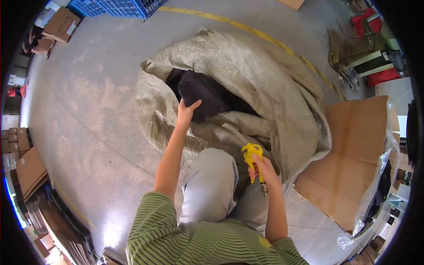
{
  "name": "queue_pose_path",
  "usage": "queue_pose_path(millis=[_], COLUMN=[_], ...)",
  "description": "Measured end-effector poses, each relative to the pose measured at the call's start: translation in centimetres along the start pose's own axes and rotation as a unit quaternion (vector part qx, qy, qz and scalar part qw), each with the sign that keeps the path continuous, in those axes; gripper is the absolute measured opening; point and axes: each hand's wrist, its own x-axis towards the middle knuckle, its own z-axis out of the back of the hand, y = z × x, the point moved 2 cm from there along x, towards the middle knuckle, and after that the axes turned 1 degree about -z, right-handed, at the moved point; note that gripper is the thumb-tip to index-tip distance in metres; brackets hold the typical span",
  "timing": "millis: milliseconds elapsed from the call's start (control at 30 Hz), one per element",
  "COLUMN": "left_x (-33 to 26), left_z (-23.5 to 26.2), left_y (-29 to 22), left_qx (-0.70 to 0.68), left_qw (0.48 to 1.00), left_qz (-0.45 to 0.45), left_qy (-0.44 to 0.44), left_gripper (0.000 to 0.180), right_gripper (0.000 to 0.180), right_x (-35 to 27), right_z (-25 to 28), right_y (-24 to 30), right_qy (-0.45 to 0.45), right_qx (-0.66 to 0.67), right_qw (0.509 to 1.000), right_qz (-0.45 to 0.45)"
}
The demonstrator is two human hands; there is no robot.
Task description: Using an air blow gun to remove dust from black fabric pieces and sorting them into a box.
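Observation:
A large beige woven sack (282, 92) lies on the floor in front of my knees, its mouth gaping. Inside it shows a black cloth piece (205, 90), and my left hand (187, 110) grips its near left edge, thumb on top and fingers out of sight beneath. To the right, close to my knee, my right hand (261, 170) is wrapped round a yellow air blow gun (252, 154). A metal fitting sticks out below that hand. The gun's front end points away from me, toward the sack.
A flattened cardboard box (344, 154) with clear plastic lies right of the sack. Blue plastic crates (115, 8) stand at the far left, near a carton (62, 24). A yellow line (247, 28) curves across the floor behind the sack. Stacked cardboard (31, 172) lines the left side.

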Motion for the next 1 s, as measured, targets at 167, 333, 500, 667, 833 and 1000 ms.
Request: queue_pose_path(millis=[167,333,500,667,833,1000], left_x=[-3.7,-5.4,-6.6,-6.7,-8.7,-7.6], left_z=[0.5,0.0,0.7,2.0,-0.4,2.3], left_y=[-3.1,-5.5,-5.5,-5.1,-6.6,-3.7], left_qx=[0.089,0.101,0.149,0.098,-0.001,-0.573], left_qw=[0.993,0.974,0.976,0.984,0.998,0.736], left_qz=[-0.078,-0.196,-0.134,-0.007,0.036,0.284], left_qy=[0.019,-0.062,-0.082,-0.151,-0.06,0.222], left_gripper=[0.032,0.032,0.05,0.051,0.037,0.021], right_gripper=[0.035,0.036,0.035,0.034,0.036,0.037], right_x=[1.1,0.2,-0.7,-1.2,-2.0,-1.8], right_z=[-0.8,-2.4,-3.0,-2.0,-1.2,-0.7], right_y=[2.0,3.1,2.0,3.1,4.0,3.4], right_qy=[0.031,-0.011,0.104,0.049,0.118,0.035], right_qx=[-0.188,-0.157,-0.205,-0.158,-0.184,-0.076], right_qw=[0.979,0.976,0.966,0.973,0.966,0.98], right_qz=[0.07,0.148,0.121,0.161,0.139,0.179])
